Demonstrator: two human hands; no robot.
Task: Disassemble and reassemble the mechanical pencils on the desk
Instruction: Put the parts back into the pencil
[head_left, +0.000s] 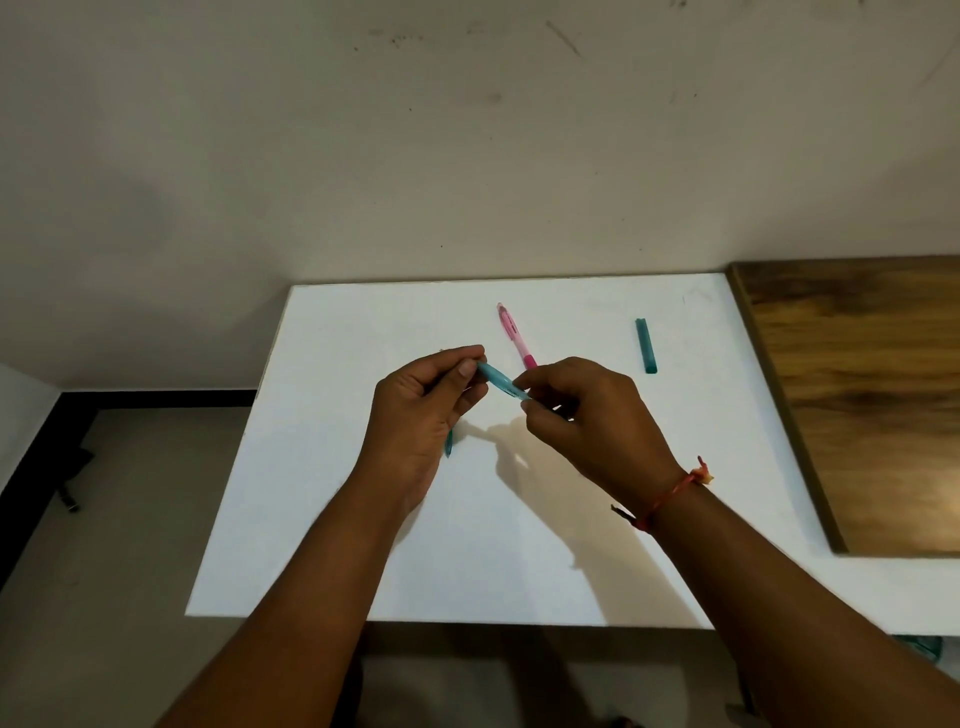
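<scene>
1. Holding the blue pencil (501, 387) at mid-frame, you have both hands on it, above the white desk (363, 545).
2. Axis: the barrel slants from upper left to lower right, bridging the hands.
3. Left hand (421, 410): fingers curled, thumb pinching the upper-left end.
4. Right hand (587, 415): fingertips pinching the lower-right end. Neither hand is nearer; any pull or twist would likely run along that slant.
5. Teal sliver (448, 443): shows below your left hand. Whether it is held or lying on the desk cannot be told.
6. Pink pencil (514, 335): lies on the desk just above the hands, nearly upright in frame.
7. Teal part (645, 345): lies well to the right, near the wood board (857, 389).
8. Writing: dark print on the blue barrel, too small to read.
</scene>
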